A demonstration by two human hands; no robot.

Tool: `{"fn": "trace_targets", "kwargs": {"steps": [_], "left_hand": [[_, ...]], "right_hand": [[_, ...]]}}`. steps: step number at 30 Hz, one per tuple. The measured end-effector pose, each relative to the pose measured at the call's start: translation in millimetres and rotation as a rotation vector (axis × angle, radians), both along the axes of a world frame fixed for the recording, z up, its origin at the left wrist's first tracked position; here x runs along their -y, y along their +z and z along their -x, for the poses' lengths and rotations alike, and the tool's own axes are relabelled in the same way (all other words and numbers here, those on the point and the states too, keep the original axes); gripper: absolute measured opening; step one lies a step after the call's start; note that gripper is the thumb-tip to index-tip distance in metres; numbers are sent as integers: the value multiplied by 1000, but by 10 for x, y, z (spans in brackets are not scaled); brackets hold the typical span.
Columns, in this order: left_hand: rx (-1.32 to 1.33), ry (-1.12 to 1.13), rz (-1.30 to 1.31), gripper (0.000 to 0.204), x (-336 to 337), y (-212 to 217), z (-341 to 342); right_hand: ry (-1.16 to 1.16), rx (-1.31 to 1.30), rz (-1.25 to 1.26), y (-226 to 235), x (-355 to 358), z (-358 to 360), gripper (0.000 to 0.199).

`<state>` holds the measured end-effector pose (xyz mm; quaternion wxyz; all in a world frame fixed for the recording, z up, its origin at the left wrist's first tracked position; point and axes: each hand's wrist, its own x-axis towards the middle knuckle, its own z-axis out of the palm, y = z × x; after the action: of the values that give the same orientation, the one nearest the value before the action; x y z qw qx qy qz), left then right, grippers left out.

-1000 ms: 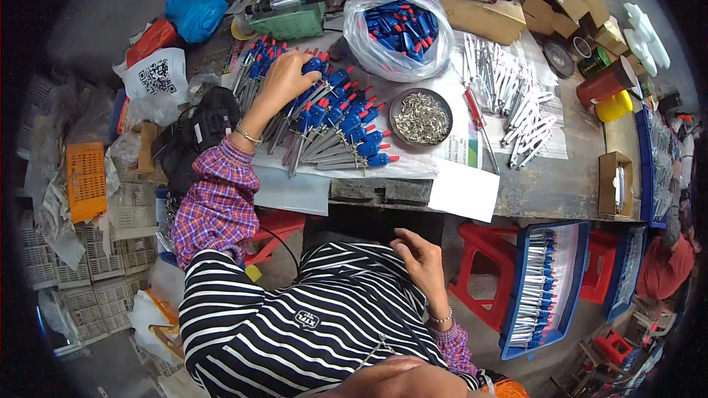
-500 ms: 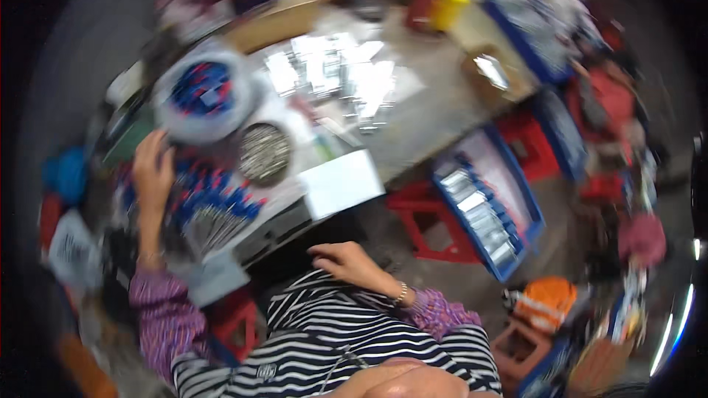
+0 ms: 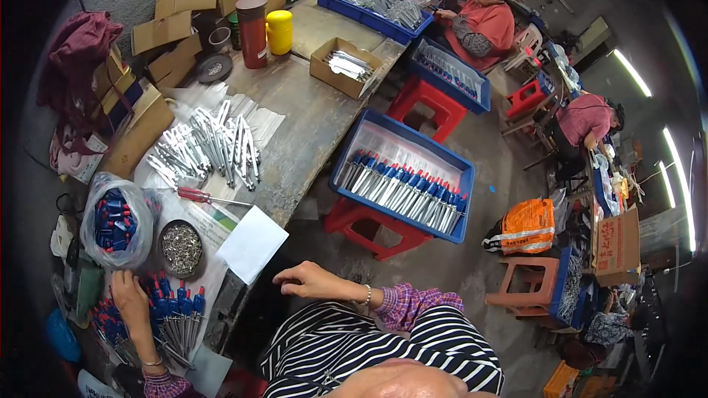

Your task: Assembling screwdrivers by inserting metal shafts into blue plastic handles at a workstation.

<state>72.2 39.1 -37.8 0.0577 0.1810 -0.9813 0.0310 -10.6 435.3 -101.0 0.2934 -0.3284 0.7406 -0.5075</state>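
Note:
My left hand (image 3: 131,301) is over the near left of the workbench, beside a clear plastic bag (image 3: 140,249) of blue-and-red plastic pieces. Its fingers reach forward, slightly bent, with nothing visible in them. Close to that hand lie bundled metal rods with blue-and-red ends (image 3: 177,309). A round dark dish (image 3: 164,265) of small metal parts stands just beyond them. My right hand (image 3: 313,281) hovers in front of my striped clothing, apart from the bench. Its fingers are loosely extended and it holds nothing. A white sheet (image 3: 252,243) lies at the bench edge near it.
A pile of silver metal pieces (image 3: 206,144) and a red-handled screwdriver (image 3: 195,194) lie on the bench. A blue tray (image 3: 468,214) of blue-ended rods rests on a red stool (image 3: 376,232) at the right. Two people (image 3: 487,18) sit farther off.
The view has turned to the right and sharpened. My left hand now lies nearer, below the plastic bag. My right hand stays in front of my body, without anything in it.

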Motion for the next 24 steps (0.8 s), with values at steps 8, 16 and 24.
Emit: {"fn": "trace_targets", "kwargs": {"steps": [8, 16, 24], "left_hand": [[-38, -83, -71, 23, -69, 5, 28], [-51, -132, -17, 28, -33, -87, 39], [-84, -139, -42, 27, -29, -48, 11]], "right_hand": [[-34, 9, 47, -21, 10, 48, 29], [-201, 44, 143, 47, -111, 379, 27], [-447, -109, 129, 124, -234, 1272, 33]]}}
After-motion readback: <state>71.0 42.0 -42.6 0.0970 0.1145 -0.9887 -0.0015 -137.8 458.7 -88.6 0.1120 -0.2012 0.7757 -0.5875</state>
